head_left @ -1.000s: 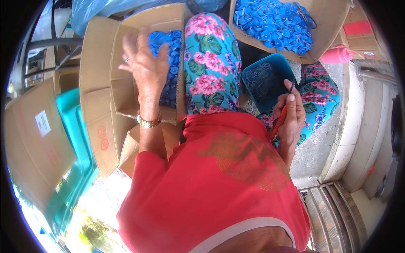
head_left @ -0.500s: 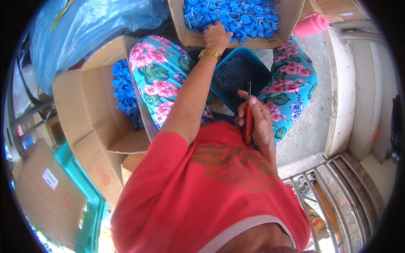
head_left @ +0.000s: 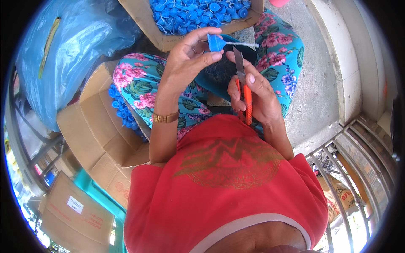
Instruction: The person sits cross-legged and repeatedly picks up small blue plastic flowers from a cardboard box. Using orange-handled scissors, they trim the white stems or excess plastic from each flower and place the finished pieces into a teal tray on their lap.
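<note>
Between the thumb and fingers of my left hand point(head_left: 188, 57) is a blue cone-shaped piece point(head_left: 216, 43), lying on its side. A white string point(head_left: 241, 44) sticks out from its pointed end toward the right. My right hand point(head_left: 260, 95) is closed round red-orange-handled snips point(head_left: 246, 95), grey blade pointing up. The blade tip is just below the string; whether they touch I cannot tell. Under both hands, between my knees, sits a dark teal tub point(head_left: 206, 82) with a tangle of thin string bits point(head_left: 222, 71) in it.
Beyond my hands stands a cardboard box point(head_left: 145, 25) full of blue pieces point(head_left: 190, 16) with strings. Another open carton point(head_left: 95, 118) at my left holds more blue pieces point(head_left: 122, 110). Blue plastic sheeting point(head_left: 80, 55) lies far left; a metal rack point(head_left: 346, 168) is at the right.
My left hand has come back from the far box with one blue piece and now holds it up near the snips. My right hand has turned the snips, showing the blade broadside.
</note>
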{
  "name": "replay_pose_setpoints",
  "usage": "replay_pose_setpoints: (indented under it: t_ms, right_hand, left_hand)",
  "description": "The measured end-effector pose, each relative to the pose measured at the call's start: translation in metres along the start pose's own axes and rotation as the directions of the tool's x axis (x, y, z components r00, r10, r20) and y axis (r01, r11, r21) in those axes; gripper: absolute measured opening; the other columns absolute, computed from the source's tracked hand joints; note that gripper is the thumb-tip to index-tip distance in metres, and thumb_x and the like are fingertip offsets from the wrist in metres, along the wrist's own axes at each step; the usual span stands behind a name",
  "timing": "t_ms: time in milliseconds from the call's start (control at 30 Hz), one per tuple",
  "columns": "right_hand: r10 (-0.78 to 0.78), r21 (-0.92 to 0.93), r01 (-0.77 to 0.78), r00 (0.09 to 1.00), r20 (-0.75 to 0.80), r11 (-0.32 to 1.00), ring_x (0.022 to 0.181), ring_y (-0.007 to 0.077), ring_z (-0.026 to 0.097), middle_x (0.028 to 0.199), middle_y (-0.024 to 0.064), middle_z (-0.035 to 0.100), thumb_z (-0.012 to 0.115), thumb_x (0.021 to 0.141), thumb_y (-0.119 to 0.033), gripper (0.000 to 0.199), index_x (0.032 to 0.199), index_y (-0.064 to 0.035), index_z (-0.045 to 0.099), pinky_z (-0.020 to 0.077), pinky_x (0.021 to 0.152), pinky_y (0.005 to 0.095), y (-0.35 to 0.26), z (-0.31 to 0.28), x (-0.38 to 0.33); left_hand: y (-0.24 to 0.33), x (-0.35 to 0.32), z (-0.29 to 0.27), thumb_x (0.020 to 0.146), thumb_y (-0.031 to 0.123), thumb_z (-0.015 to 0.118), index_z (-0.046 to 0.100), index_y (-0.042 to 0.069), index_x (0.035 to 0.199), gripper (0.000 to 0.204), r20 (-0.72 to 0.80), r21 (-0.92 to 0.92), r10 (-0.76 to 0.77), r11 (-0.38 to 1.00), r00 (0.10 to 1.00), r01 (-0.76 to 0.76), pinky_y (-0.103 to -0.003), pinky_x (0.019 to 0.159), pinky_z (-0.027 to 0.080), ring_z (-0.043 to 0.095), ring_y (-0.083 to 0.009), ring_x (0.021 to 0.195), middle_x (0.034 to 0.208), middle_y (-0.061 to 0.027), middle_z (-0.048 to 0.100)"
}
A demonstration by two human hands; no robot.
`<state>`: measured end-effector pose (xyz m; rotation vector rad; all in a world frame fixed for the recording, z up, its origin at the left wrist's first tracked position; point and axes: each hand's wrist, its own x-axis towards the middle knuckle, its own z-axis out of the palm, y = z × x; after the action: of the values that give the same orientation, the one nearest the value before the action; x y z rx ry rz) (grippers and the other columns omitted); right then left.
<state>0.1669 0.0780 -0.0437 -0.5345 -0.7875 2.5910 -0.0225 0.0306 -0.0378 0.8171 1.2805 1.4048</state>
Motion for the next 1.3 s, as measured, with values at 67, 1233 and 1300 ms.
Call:
replay_pose_setpoints:
  t_ms: [67,1233,1300]
  right_hand:
    - [-0.003,0.041,0.001,0.999,0.049,0.999,0.051,0.0099,0.042,0.071,0.0081,0.051,0.046,0.096,-0.033,0.052,0.140,-0.0099,0.031,0.0356,0.046,0.0216,-0.005,0.003,0.000]
    - [-0.542,-0.989,0.126,0.838,0.065,0.076,0.057,0.0145,0.052,0.072,0.0052,0.051,0.061,0.085,-0.013,0.040,0.125,-0.0180,0.058,0.0432,0.050,0.0301,0.000,0.024,-0.017]
    - [-0.580,-0.971,0.070,0.791,0.194,-0.229,0.057,0.0194,0.053,0.070,0.0063,0.048,0.065,0.080,-0.011,0.045,0.123,-0.0211,0.059,0.0444,0.050,0.0333,0.001,0.025,-0.018]
  left_hand:
    - [0.006,-0.010,0.004,0.080,0.003,0.066,0.053,0.002,0.121,0.043,0.053,0.067,0.055,0.996,0.997,-0.059,-0.031,0.089,0.047,0.060,-0.0185,0.097,0.109,-0.0092,0.059]
    - [0.013,-0.045,0.027,0.086,0.014,0.061,0.045,0.000,0.118,0.039,0.013,-0.184,-0.060,0.981,0.998,0.061,-0.028,0.079,0.045,0.053,-0.0143,0.086,0.096,-0.0070,0.055]
    - [0.012,-0.044,0.037,0.087,0.018,0.061,0.044,0.000,0.118,0.040,-0.053,-0.081,-0.068,0.995,0.996,0.064,-0.026,0.077,0.045,0.054,-0.0134,0.084,0.095,-0.0067,0.055]
